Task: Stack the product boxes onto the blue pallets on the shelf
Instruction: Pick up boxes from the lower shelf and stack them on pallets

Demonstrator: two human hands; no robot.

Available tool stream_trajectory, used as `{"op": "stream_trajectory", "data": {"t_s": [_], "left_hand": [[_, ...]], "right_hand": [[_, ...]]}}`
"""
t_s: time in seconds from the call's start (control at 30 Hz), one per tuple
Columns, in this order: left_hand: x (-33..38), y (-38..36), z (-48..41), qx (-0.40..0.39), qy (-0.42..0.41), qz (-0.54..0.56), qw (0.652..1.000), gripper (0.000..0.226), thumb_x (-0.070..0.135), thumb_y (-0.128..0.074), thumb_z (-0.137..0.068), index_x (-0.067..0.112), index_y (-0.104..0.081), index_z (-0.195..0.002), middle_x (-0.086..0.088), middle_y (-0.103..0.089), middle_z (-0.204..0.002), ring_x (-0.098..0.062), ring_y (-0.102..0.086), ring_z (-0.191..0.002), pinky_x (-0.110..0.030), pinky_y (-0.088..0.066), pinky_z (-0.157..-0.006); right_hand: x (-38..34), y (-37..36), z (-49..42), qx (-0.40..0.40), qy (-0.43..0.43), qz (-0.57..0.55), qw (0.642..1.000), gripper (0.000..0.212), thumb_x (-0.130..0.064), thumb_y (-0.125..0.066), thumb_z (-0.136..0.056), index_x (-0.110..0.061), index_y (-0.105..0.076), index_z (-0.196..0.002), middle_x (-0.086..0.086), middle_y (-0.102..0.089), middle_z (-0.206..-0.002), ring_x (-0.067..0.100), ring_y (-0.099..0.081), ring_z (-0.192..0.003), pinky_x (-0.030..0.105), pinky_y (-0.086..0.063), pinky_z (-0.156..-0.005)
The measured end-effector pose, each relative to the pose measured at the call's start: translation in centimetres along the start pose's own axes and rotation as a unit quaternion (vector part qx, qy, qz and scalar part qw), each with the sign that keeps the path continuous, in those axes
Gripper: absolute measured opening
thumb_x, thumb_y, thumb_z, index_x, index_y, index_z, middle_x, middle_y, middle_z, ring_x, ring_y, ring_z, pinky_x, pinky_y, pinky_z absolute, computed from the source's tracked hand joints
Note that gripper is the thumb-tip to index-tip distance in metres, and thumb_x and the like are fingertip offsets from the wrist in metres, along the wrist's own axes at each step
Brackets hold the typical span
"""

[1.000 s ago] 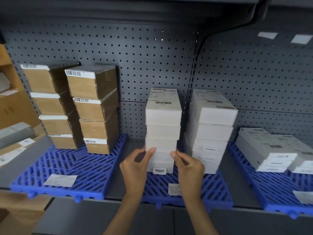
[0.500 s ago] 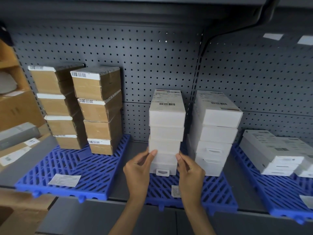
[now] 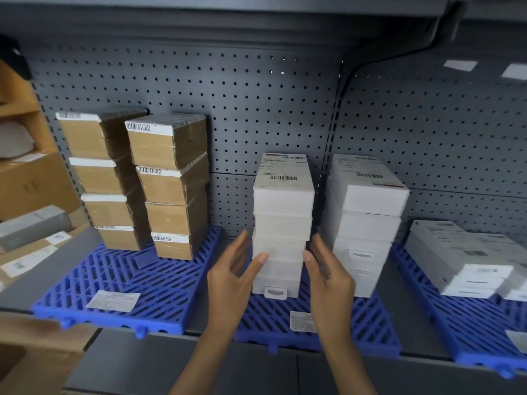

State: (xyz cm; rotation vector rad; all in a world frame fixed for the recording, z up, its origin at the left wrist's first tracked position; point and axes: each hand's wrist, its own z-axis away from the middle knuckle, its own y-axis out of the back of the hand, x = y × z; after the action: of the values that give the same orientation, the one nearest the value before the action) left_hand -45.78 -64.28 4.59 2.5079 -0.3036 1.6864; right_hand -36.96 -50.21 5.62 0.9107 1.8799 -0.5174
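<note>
White boxes [image 3: 281, 223] are standing five high on the middle blue pallet [image 3: 370, 326], beside a second white stack [image 3: 365, 223]. Left hand [image 3: 231, 277] and right hand [image 3: 330, 277] are flanking the lower boxes, fingers spread, gripping nothing, thumbs apparently touching. Squaring step, likely; next move is probably fetching another box.

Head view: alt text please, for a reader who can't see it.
Two bare hands, left hand and right hand, flank a stack of white boxes on the middle blue pallet. A taller white stack stands right; brown boxes sit left.
</note>
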Motion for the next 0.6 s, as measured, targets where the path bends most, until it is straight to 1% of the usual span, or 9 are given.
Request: {"op": "stream_trajectory", "data": {"t_s": [0.1, 0.17, 0.27, 0.4, 0.47, 0.53, 0.6], "left_hand": [[1.6, -0.5, -1.0, -0.007, -0.011, 0.023, 1.000, 0.067, 0.040, -0.075, -0.086, 0.019, -0.055, -0.146, 0.011, -0.063, -0.141, -0.005, -0.057, -0.131, -0.040, -0.049, -0.110], [2.1, -0.9, -1.6, -0.006, -0.030, 0.005, 1.000, 0.057, 0.039, -0.073, -0.090, 0.020, -0.061, -0.142, 0.010, -0.066, -0.137, -0.008, -0.060, -0.128, -0.042, -0.052, -0.106], [2.1, -1.1, -2.0, 0.005, -0.041, 0.001, 0.999, 0.041, 0.030, -0.072, -0.093, 0.017, -0.069, -0.132, 0.008, -0.072, -0.127, -0.011, -0.066, -0.121, -0.042, -0.056, -0.100], [2.1, -1.1, -2.1, 0.021, -0.021, 0.036, 0.999, 0.035, 0.022, -0.077, -0.090, 0.013, -0.074, -0.124, 0.005, -0.075, -0.120, -0.013, -0.069, -0.116, -0.041, -0.058, -0.098], [2.2, -1.1, -2.0, 0.031, -0.010, 0.049, 0.998, 0.037, 0.021, -0.079, -0.087, 0.012, -0.074, -0.123, 0.004, -0.076, -0.119, -0.012, -0.070, -0.115, -0.040, -0.058, -0.098], [2.3, -1.2, -1.8, 0.041, -0.003, 0.053, 0.998, 0.037, 0.021, -0.080, -0.086, 0.012, -0.074, -0.122, 0.004, -0.076, -0.117, -0.010, -0.070, -0.113, -0.040, -0.058, -0.098], [2.3, -1.3, -1.6, 0.047, 0.002, 0.058, 0.997, 0.036, 0.020, -0.079, -0.087, 0.012, -0.074, -0.122, 0.005, -0.076, -0.116, -0.010, -0.071, -0.112, -0.041, -0.058, -0.097]], "right_hand": [[-1.2, -0.6, -0.8, -0.020, 0.009, -0.032, 0.999, 0.048, -0.030, -0.062, -0.098, -0.019, -0.057, -0.145, -0.011, -0.062, -0.142, -0.003, -0.055, -0.131, 0.019, -0.046, -0.108], [-1.4, -0.8, -1.2, -0.018, 0.016, -0.027, 0.999, 0.044, -0.030, -0.061, -0.100, -0.020, -0.059, -0.142, -0.012, -0.064, -0.138, -0.002, -0.057, -0.129, 0.022, -0.048, -0.108], [-1.4, -0.8, -1.4, 0.001, 0.013, -0.017, 1.000, 0.040, -0.031, -0.062, -0.099, -0.021, -0.064, -0.138, -0.015, -0.068, -0.131, -0.004, -0.061, -0.122, 0.027, -0.051, -0.106], [-1.4, -0.8, -1.5, 0.012, 0.012, -0.005, 1.000, 0.039, -0.030, -0.064, -0.097, -0.020, -0.067, -0.134, -0.016, -0.069, -0.126, -0.008, -0.063, -0.115, 0.023, -0.053, -0.102], [-1.4, -0.8, -1.5, 0.013, 0.014, 0.006, 1.000, 0.038, -0.029, -0.065, -0.097, -0.021, -0.067, -0.134, -0.020, -0.069, -0.123, -0.009, -0.063, -0.113, 0.023, -0.053, -0.101], [-1.4, -0.7, -1.5, 0.011, 0.019, 0.020, 1.000, 0.038, -0.029, -0.065, -0.097, -0.020, -0.067, -0.133, -0.025, -0.067, -0.119, -0.011, -0.063, -0.110, 0.020, -0.053, -0.100], [-1.3, -0.7, -1.5, 0.006, 0.030, 0.042, 0.999, 0.039, -0.032, -0.064, -0.096, -0.021, -0.067, -0.133, -0.025, -0.067, -0.118, -0.013, -0.063, -0.108, 0.017, -0.052, -0.098]]}}
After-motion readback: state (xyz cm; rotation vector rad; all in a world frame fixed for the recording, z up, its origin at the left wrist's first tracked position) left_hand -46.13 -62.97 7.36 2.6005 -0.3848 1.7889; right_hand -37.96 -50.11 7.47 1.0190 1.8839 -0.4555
